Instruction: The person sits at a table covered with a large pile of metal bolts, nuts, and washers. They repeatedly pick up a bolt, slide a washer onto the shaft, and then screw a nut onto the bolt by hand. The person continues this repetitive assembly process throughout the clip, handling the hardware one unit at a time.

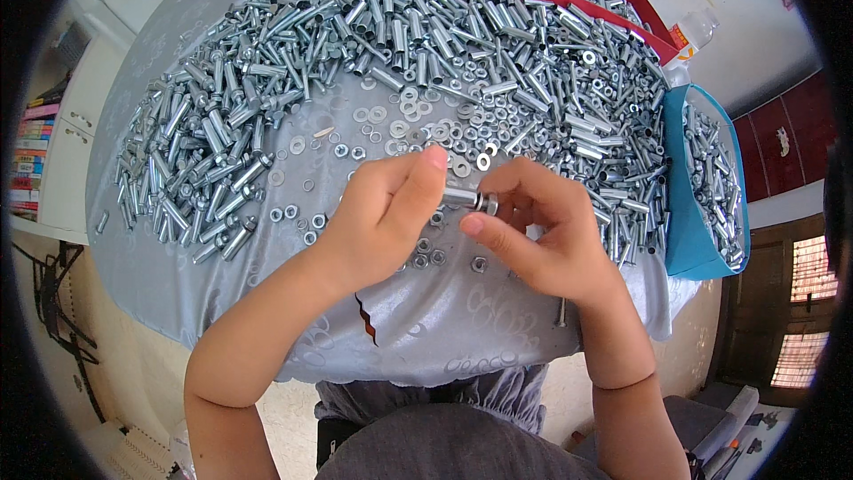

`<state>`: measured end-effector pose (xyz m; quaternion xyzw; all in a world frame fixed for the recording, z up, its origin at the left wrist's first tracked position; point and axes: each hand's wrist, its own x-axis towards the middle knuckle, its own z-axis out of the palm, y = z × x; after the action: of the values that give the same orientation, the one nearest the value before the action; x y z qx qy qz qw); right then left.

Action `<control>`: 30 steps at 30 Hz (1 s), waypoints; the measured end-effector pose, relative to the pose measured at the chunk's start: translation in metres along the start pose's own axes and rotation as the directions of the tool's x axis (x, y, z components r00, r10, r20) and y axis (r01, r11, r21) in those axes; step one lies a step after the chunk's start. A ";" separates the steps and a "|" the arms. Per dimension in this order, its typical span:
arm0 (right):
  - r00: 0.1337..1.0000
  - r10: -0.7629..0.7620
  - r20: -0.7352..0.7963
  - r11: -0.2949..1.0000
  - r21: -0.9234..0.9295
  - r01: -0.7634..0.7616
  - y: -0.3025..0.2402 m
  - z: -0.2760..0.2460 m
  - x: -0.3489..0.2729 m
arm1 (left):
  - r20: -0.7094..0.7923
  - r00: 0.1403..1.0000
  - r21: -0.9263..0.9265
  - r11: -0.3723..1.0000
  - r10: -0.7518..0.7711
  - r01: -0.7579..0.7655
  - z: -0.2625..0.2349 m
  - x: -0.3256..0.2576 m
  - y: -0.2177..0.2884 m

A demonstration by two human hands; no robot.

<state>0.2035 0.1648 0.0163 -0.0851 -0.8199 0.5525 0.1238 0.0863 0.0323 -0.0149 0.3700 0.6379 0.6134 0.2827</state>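
Over the front part of the table, my left hand is closed around a silver sleeve anchor bolt, lying roughly level and pointing right. Its left end is hidden in my fist. At the bolt's right end sits a hex nut, pinched between the thumb and fingers of my right hand. Whether the other fingers of that hand hold anything is hidden. Just beyond my hands lie many loose flat washers. Loose hex nuts are scattered beneath and beside my left hand.
A large heap of metal sleeves and bolts covers the far table. Anchors with nuts lie at left. A red box and a blue box at right hold more hardware. The grey tablecloth has a tear near me.
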 end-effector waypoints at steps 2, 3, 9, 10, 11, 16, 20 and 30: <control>0.997 -0.020 0.070 0.999 -0.027 0.021 0.006 -0.005 0.000 | 0.024 0.999 0.005 1.000 0.028 -0.028 -0.001 0.001 0.003; 0.991 -0.028 0.132 0.998 -0.047 0.034 0.012 -0.010 -0.001 | 0.036 0.998 0.008 0.999 0.042 -0.042 -0.001 0.001 0.004; 0.996 -0.075 0.054 0.991 -0.108 0.081 0.000 -0.008 0.002 | 0.049 0.999 -0.020 1.000 -0.013 0.014 0.003 -0.003 0.002; 0.997 -0.070 -0.029 0.996 -0.064 0.068 -0.002 -0.003 0.002 | 0.037 0.999 -0.025 1.000 -0.015 0.016 0.002 -0.003 0.002; 0.995 -0.083 -0.048 0.995 -0.067 0.080 -0.001 -0.001 0.001 | 0.025 1.000 -0.030 0.999 -0.017 0.018 0.000 -0.001 0.002; 0.991 -0.090 0.104 0.981 -0.161 0.106 0.005 -0.012 -0.002 | 0.050 0.999 -0.016 1.000 -0.008 0.009 0.001 0.000 0.004; 0.985 -0.132 0.110 0.974 -0.172 0.150 0.005 -0.014 0.001 | 0.066 0.997 0.001 0.999 -0.041 0.041 0.002 -0.002 0.004; 0.985 -0.168 -0.048 0.972 -0.175 0.157 0.000 -0.008 0.001 | 0.027 0.998 -0.042 0.997 -0.060 0.061 0.002 -0.001 0.002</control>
<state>0.2050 0.1721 0.0191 -0.0453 -0.8641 0.4652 0.1866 0.0884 0.0328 -0.0134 0.3524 0.6317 0.6133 0.3173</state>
